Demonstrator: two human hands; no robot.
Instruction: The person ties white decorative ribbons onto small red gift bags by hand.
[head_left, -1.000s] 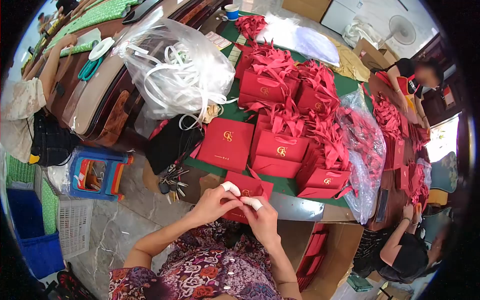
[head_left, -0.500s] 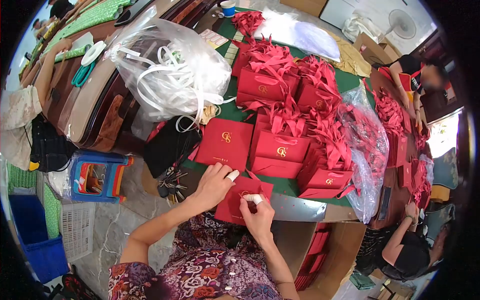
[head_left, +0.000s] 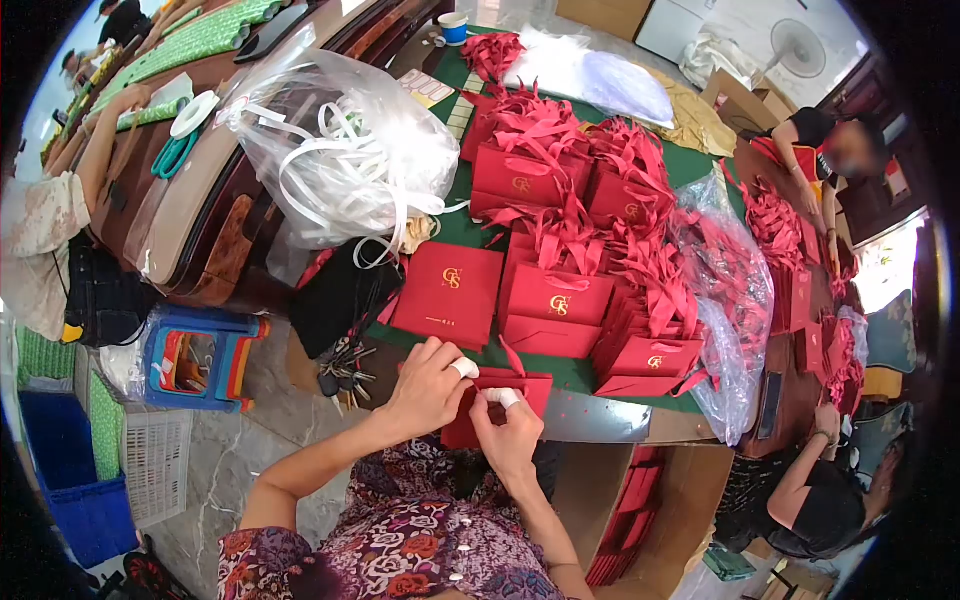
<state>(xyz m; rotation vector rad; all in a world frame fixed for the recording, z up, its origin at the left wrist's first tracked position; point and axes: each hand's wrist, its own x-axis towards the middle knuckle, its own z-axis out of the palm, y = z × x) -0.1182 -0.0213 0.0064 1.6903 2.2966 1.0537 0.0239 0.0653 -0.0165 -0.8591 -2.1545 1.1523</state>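
Note:
A small red paper gift bag [head_left: 530, 386] is at the near table edge in front of me, between my two hands. My left hand [head_left: 430, 388], with white tape round a finger, is closed on the bag's left side near its upper edge. My right hand [head_left: 507, 432], also with a taped finger, pinches at the middle of the bag; its fingertips are close to the left ones. Whether a ribbon lies between the fingertips is hidden. A piece of red ribbon [head_left: 511, 358] rises behind the bag. Just beyond lies a flat red bag [head_left: 449, 291] with a gold logo.
Rows of red bags with ribbon handles [head_left: 556, 300] stand on the green table. A clear plastic sack of white ribbon [head_left: 350, 160] sits at left, keys [head_left: 346, 372] below it. An open carton [head_left: 690, 490] holds red bags. Co-workers [head_left: 815, 490] are at right and upper left.
The bag between my hands has tilted, so its logo no longer shows. My right hand has shifted slightly left and my left fingers have curled in, bringing the fingertips closer together.

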